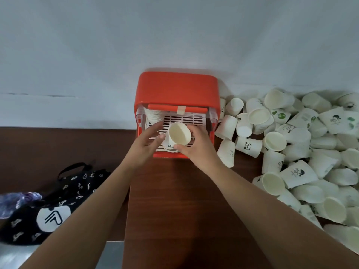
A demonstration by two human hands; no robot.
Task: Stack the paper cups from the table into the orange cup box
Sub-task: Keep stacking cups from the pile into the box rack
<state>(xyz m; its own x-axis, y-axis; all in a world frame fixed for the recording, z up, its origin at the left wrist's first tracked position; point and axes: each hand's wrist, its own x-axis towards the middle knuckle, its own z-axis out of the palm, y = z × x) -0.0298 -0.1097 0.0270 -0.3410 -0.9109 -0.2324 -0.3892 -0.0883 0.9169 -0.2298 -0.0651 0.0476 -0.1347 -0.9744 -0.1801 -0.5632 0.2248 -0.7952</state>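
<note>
While the right hand [196, 144] has its fingers wrapped round a paper cup [179, 135], thumb on the near side and the other fingers behind, the cup sits tipped with its open mouth facing up toward the camera. It hangs over the slatted white tray [182, 121] inside the orange cup box [177, 90]. Probably it's held by the wall, not the rim, so the base can drop onto whatever lies under it. Directly below the grip a second cup [169, 146] w/ a small print shows; whether the two touch can't be told.

The left hand [148, 140] is spread open, fingers fanned flat above the tray just left of the grip, holding nothing. Judged as a steadying or guiding pose, ready to square up the stack.

Far-left of the grip, at the box's back corner, a nested stack of rims [153, 114] leans inside the box, so some cups are already in.

Right of the grip, well apart, the loose pile of cups [303, 144] covers the table [180, 200], so most of the job is left, by the look of it. Near-left, away from the work, lies a black patterned bag [48, 208].

Both forearms reach forward and converge at the box, wrists roughly level, right wrist turned inward.
</note>
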